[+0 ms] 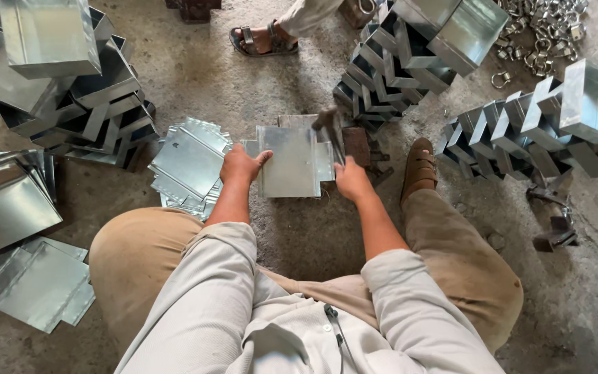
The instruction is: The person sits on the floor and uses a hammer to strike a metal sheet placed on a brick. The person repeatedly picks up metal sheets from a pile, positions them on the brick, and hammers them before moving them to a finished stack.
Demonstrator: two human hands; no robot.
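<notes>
A flat cross-shaped piece of shiny sheet metal point(288, 161) lies on the concrete floor in front of me. My left hand point(241, 166) grips its left edge and holds it down. My right hand point(351, 181) is shut on the handle of a hammer point(331, 127), whose head hovers blurred above the sheet's right side. I sit on the floor with my knees spread and my sandalled right foot point(419, 166) beside the work.
A pile of flat cut sheets point(189, 165) lies left of the work. Stacks of folded metal boxes stand at the upper left point(70, 76), upper centre point(396, 62) and right point(541, 125). More sheets point(39, 285) lie at left. Another person's sandalled foot point(261, 40) is ahead. Small metal rings point(545, 34) lie top right.
</notes>
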